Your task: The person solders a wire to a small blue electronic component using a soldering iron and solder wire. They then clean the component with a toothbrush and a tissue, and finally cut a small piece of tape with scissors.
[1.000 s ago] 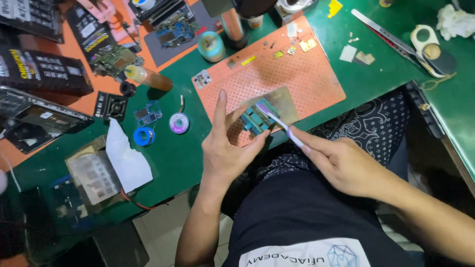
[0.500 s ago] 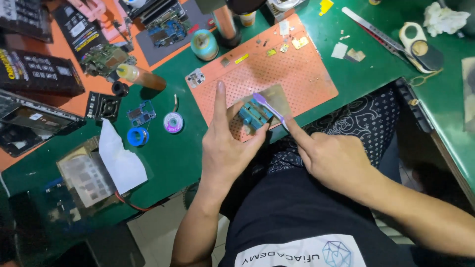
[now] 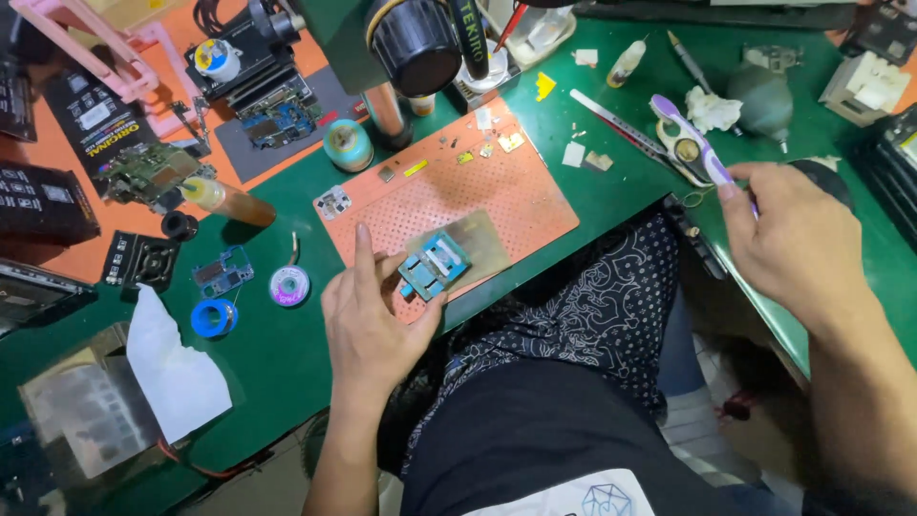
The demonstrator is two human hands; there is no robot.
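Matt mats, shiny metal

The desk [image 3: 287,373] wears a matt green mat; the orange pad [image 3: 497,191] looks rubbery and dimpled, the small blue jig [image 3: 433,270] metallic, the white tissue [image 3: 177,373] soft paper.

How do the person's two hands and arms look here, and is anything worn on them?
Both hands, left hand and right hand, are bare: no gloves, rings or watch show. Both forearms are bare as well, with no sleeve reaching them in view. The fingernails are short. No cables or markings are on either arm.
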